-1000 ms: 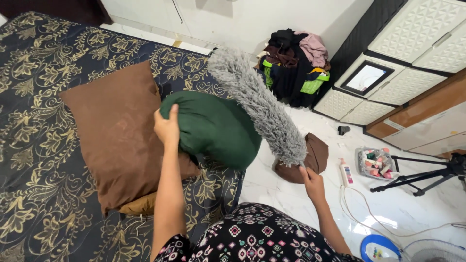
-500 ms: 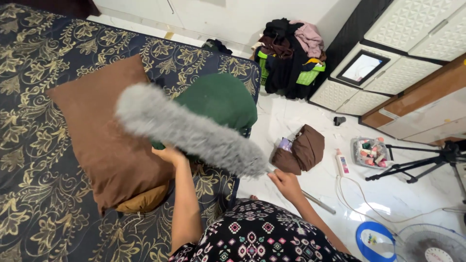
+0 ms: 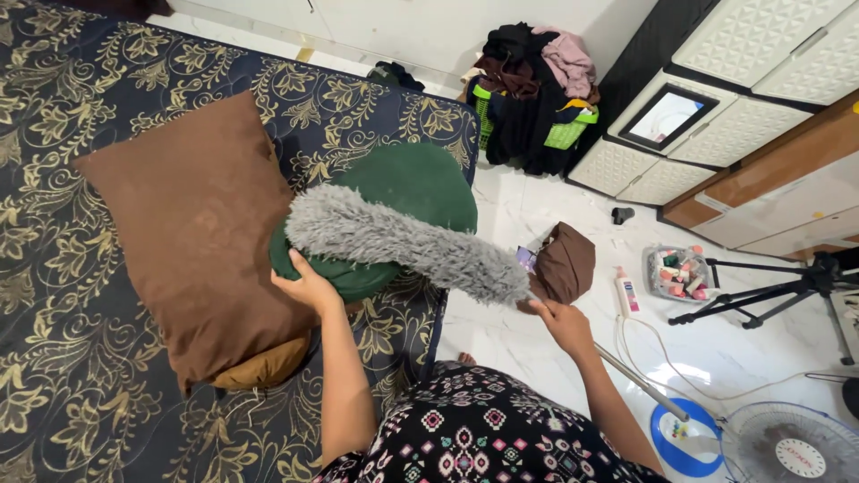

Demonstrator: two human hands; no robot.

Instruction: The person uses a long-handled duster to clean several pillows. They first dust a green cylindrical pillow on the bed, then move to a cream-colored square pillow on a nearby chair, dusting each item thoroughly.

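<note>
Right hand (image 3: pixel 562 324) clamped on grey duster (image 3: pixel 407 241), long axis lying left across green cushion (image 3: pixel 403 192) gripped by left hand (image 3: pixel 309 288).

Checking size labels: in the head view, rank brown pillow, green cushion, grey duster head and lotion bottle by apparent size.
1. brown pillow
2. green cushion
3. grey duster head, nearer the camera, so its rank against the cushion is unsure
4. lotion bottle

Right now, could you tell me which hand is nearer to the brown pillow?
Left. The left hand grips the green cushion beside the brown pillow; the right hand is off the bed.
</note>
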